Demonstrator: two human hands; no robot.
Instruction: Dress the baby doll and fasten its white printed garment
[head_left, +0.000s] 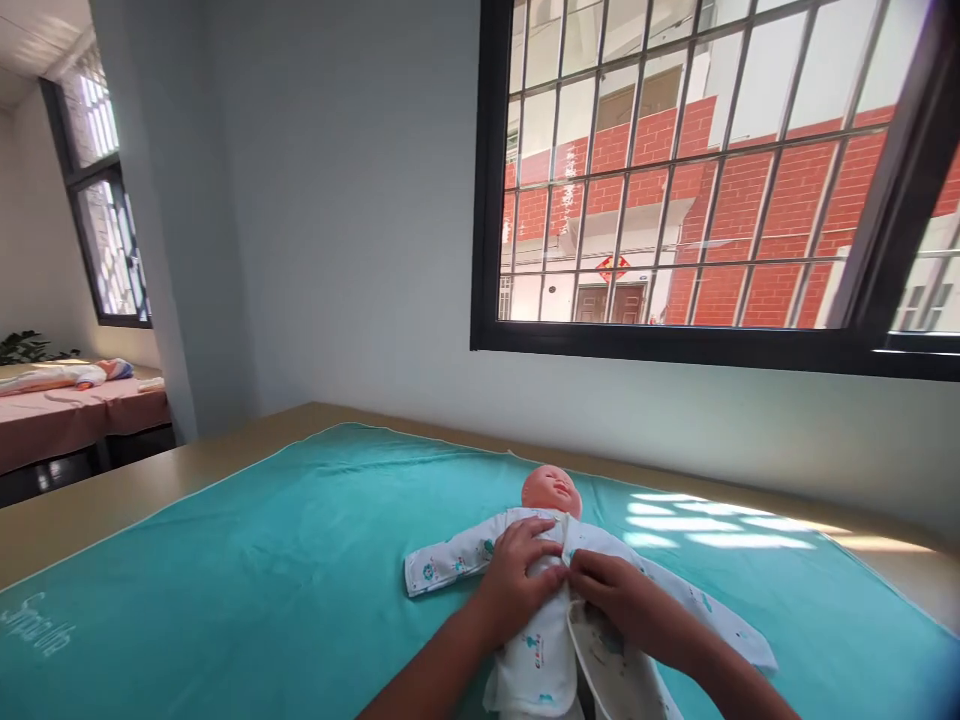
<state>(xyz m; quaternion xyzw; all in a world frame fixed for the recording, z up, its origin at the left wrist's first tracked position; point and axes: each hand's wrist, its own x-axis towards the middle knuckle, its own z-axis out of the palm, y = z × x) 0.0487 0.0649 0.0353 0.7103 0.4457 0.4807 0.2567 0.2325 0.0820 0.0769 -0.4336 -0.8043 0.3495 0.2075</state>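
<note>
A baby doll (551,490) lies on its back, wearing a white long-sleeved baby shirt (538,655) with small green prints. My left hand (521,575) rests on the shirt's chest, fingers bent over the cloth and thumb at the front opening. Beside it, my right hand (619,597) pinches the shirt's front edge, its fingertips close to my left thumb. Below the hands the front parts, and the right-hand flap is turned so its inner side shows. Both sleeves stretch outward. The fastening itself is hidden under my fingers.
A teal cloth (300,560) covers most of the wooden tabletop (202,455). Behind stand a pale wall and a barred window (675,190). Sunlight stripes the cloth to the right of the doll. Another table with a pink cover (82,415) is at far left.
</note>
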